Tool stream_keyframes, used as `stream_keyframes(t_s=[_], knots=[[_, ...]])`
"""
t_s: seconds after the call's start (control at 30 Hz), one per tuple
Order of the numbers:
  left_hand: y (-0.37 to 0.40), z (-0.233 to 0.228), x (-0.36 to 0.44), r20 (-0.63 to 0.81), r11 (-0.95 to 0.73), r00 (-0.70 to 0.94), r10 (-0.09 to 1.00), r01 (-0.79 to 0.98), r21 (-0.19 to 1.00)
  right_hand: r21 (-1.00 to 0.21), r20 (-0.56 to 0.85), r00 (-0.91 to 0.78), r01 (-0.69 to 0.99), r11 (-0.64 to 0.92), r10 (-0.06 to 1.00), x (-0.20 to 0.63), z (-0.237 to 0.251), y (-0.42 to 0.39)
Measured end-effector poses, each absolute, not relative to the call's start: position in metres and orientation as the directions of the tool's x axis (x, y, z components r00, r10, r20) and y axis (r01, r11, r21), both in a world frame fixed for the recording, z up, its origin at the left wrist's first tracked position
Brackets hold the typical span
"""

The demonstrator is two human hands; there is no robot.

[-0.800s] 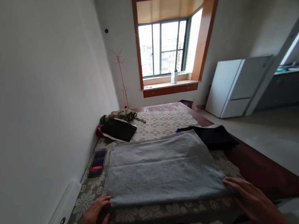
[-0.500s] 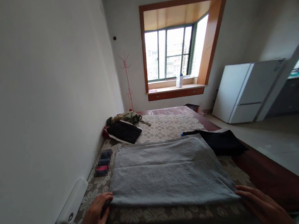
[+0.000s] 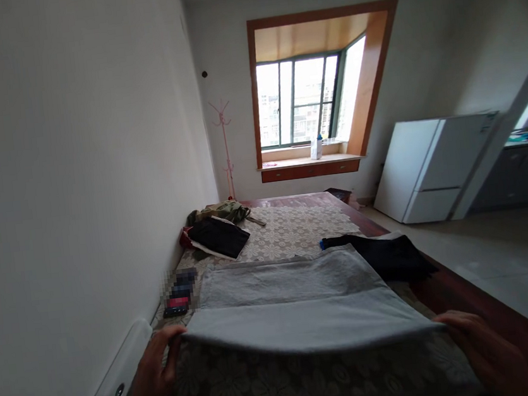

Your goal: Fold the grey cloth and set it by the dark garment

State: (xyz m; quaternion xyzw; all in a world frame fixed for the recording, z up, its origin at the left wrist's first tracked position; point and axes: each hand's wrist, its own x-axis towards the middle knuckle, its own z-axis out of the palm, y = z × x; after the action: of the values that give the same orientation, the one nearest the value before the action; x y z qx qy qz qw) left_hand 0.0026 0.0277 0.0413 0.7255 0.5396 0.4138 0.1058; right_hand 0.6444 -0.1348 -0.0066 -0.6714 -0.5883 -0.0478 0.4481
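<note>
- Since the earlier frames the near edge of the grey towel (image 3: 300,308) has come up off the bench (image 3: 472,308); it lay flat before, and now the lifted near part hangs in the air with the flowered cloth (image 3: 285,380) showing beneath it.
- The left hand (image 3: 156,374) is closed on the towel's near left corner, fingers curled over the edge.
- The right hand (image 3: 488,350) grips the near right corner, held at about the same height as the left.
- The far part of the towel lies flat on the flowered cloth, between the two hands in width and stretching away from them.
- At the near left, against the wall, a white oblong device (image 3: 121,367) with a cable lies just beside the left hand.
- Left of the towel's far edge sits a small blurred dark and red object (image 3: 179,293).
- Right of the towel, touching its far right corner, lies a dark folded garment (image 3: 389,253).
- Farther off, at the left, a black item rests on a heap of clothes (image 3: 219,225).
- Beyond the bench stand a pink coat stand (image 3: 224,145), a window (image 3: 300,98) with a bottle (image 3: 316,147) on its sill, and a white fridge (image 3: 432,166) at the right.
</note>
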Motion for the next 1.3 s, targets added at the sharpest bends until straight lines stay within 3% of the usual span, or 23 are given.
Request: stream_keyframes(t_s=[0.1, 0.23, 0.43, 0.67, 0.73, 0.83, 0.93, 1.07, 1.3], knots=[[0.065, 0.068, 0.021, 0.475, -0.352, 0.020, 0.880, 0.698, 0.623, -0.588, 0.566, 0.368, 0.808, 0.048, 0.737, 0.640, 0.033, -0.094], [0.138, 0.090, 0.049, 0.465, -0.327, 0.021, 0.885, 0.738, 0.591, -0.585, 0.466, 0.368, 0.810, -0.031, 0.805, 0.646, 0.074, -0.017], [0.228, 0.080, 0.080, 0.406, -0.289, 0.064, 0.912, 0.802, 0.522, -0.357, 0.296, 0.281, 0.919, -0.167, 0.913, 0.653, 0.088, 0.087], [0.243, 0.052, 0.105, 0.362, -0.273, 0.124, 0.924, 0.876, 0.397, -0.215, 0.266, 0.339, 0.933, -0.288, 0.902, 0.630, 0.068, 0.115], [0.233, 0.048, 0.122, 0.363, -0.328, 0.196, 0.911, 0.878, 0.349, -0.173, 0.317, 0.294, 0.953, -0.249, 0.902, 0.604, 0.059, 0.110], [0.210, 0.039, 0.169, 0.334, -0.469, 0.373, 0.866, 0.836, 0.283, -0.106, 0.351, 0.087, 0.993, -0.053, 0.932, 0.543, 0.038, 0.105], [0.186, 0.023, 0.226, 0.282, -0.558, 0.492, 0.823, 0.791, 0.249, -0.087, 0.253, -0.077, 0.991, 0.103, 0.964, 0.474, 0.012, 0.109], [0.166, 0.000, 0.271, 0.223, -0.566, 0.523, 0.822, 0.792, 0.230, -0.094, 0.179, -0.080, 0.991, 0.098, 0.981, 0.425, -0.015, 0.119], [0.167, -0.021, 0.268, 0.174, -0.554, 0.527, 0.832, 0.809, 0.195, -0.097, 0.148, -0.081, 0.991, 0.096, 0.986, 0.428, -0.030, 0.127]])
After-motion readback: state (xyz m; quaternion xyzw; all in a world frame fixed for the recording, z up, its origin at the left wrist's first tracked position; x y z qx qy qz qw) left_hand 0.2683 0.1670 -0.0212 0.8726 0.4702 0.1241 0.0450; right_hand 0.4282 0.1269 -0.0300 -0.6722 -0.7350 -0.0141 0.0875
